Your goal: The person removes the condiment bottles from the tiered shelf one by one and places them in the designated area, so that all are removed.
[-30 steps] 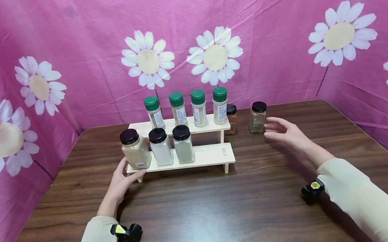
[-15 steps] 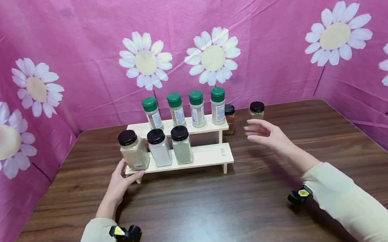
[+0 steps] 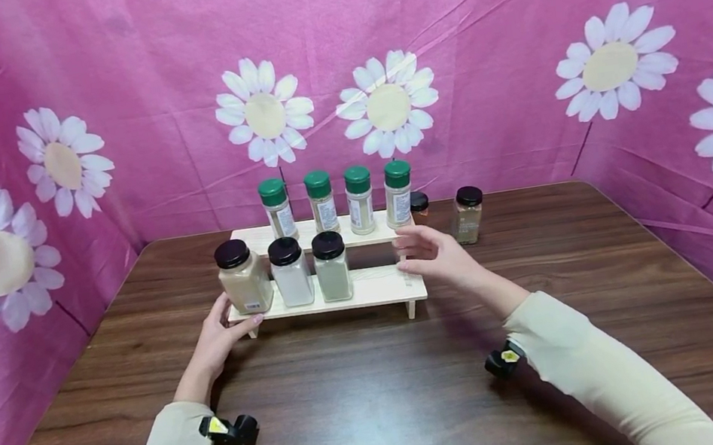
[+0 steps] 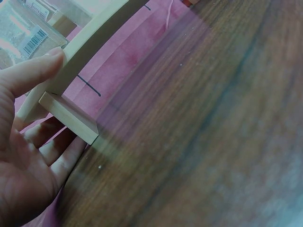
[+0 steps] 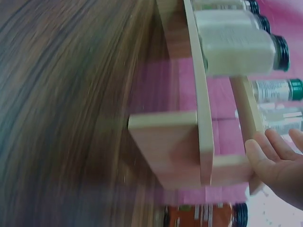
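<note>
A two-tier wooden spice rack (image 3: pixel 376 288) stands on the table. My left hand (image 3: pixel 214 343) grips the left end of its lower shelf, thumb along the front edge and fingers underneath, by the leg (image 4: pixel 71 118). Three black-lidded jars share that shelf: a large tan one (image 3: pixel 246 287), a white one (image 3: pixel 295 283) and a pale green one (image 3: pixel 334 277). Several green-capped spice bottles (image 3: pixel 360 207) line the upper shelf. My right hand (image 3: pixel 438 258) hovers around the rack's right end with loosely bent fingers and nothing in them; whether it touches the wood I cannot tell.
Beyond the right end of the rack are a reddish-orange jar (image 5: pixel 203 215), partly hidden in the head view, and a brown jar (image 3: pixel 469 220) with a black lid. A pink flowered cloth (image 3: pixel 493 120) hangs behind the dark wooden table (image 3: pixel 368 403).
My right hand has moved left, away from the brown jar and over to the rack's right end. My left hand keeps its hold on the rack, which stays put.
</note>
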The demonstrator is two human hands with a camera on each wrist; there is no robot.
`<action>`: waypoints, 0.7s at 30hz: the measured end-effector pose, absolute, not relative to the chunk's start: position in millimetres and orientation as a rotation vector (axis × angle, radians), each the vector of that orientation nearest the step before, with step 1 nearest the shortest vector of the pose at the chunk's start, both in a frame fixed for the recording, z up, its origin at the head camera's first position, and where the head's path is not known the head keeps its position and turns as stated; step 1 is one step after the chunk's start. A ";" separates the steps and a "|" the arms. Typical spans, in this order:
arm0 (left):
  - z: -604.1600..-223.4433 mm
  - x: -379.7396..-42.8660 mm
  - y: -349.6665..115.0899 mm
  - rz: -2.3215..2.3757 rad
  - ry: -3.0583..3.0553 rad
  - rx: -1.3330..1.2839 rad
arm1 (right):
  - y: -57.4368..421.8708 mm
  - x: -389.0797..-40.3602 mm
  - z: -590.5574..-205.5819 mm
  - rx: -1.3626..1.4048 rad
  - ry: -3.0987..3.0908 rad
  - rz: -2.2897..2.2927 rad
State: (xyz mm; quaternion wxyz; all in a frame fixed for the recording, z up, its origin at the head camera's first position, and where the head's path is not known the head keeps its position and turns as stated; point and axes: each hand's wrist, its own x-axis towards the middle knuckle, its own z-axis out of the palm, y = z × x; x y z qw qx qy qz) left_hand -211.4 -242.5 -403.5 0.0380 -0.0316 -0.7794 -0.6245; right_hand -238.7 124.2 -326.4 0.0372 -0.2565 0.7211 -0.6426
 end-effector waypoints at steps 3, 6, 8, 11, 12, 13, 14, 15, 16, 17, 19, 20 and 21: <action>-403.6 -210.8 -242.7 -1.912 -2.392 -0.100 | 112.4 -237.5 -327.3 -0.811 2.207 -1.973; -403.9 -210.2 -242.9 -1.908 -2.395 -0.099 | 101.4 -236.6 -329.0 -0.837 2.226 -1.966; -404.1 -210.1 -242.9 -1.908 -2.398 -0.091 | 94.5 -236.0 -329.8 -0.845 2.242 -1.968; -403.7 -209.7 -242.3 -1.911 -2.402 -0.090 | 85.3 -235.0 -331.5 -0.832 2.275 -1.967; -403.5 -209.4 -242.0 -1.912 -2.402 -0.092 | 82.4 -234.4 -332.0 -0.814 2.272 -1.974; -403.2 -209.2 -241.8 -1.915 -2.399 -0.096 | 79.6 -233.4 -332.3 -0.791 2.277 -1.976; -403.2 -208.9 -241.6 -1.918 -2.392 -0.103 | 77.0 -232.4 -332.9 -0.770 2.276 -1.981; -403.3 -208.7 -241.5 -1.915 -2.388 -0.116 | 74.3 -231.4 -333.5 -0.748 2.278 -1.986; -403.5 -208.5 -241.5 -1.912 -2.381 -0.129 | 71.7 -230.2 -333.9 -0.731 2.273 -1.996; -403.8 -208.4 -241.5 -1.906 -2.376 -0.144 | 69.2 -229.1 -334.5 -0.712 2.267 -2.011; -404.9 -208.5 -241.7 -1.904 -2.339 -0.178 | 64.1 -227.1 -335.1 -0.685 2.271 -2.035; -405.5 -208.7 -241.9 -1.896 -2.339 -0.187 | 61.7 -226.5 -335.5 -0.678 2.280 -2.047; -405.9 -209.0 -242.1 -1.893 -2.338 -0.191 | 59.2 -225.5 -335.2 -0.670 2.284 -2.058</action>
